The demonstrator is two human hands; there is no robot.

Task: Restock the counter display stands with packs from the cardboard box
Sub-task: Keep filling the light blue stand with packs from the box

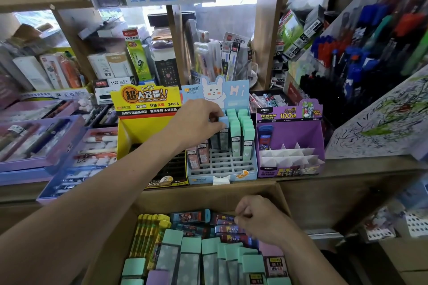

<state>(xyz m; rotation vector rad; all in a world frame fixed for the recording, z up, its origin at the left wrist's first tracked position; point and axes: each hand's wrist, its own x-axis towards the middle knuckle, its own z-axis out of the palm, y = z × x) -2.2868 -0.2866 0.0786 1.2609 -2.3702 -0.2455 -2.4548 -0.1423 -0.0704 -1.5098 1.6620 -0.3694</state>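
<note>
Three display stands sit on the counter: a yellow stand (pixel 129 132), a light blue bunny stand (pixel 222 169) and a purple stand (pixel 317 141). My left hand (pixel 196 122) pinches a blue-capped pack (pixel 223 121) over the bunny stand's grid, beside several green-capped packs (pixel 245 132). Below, the open cardboard box (pixel 185 199) holds green-capped, yellow and dark blue packs. My right hand (pixel 257 217) reaches into the box, fingers curled on a dark blue pack (pixel 225 218) at its far side.
The purple stand holds one pack (pixel 266 137) and white dividers. Purple trays of pens (pixel 41 141) lie at the left. Pen racks (pixel 361 53) crowd the right. Shelves with boxed stationery (pixel 115 65) rise behind the stands.
</note>
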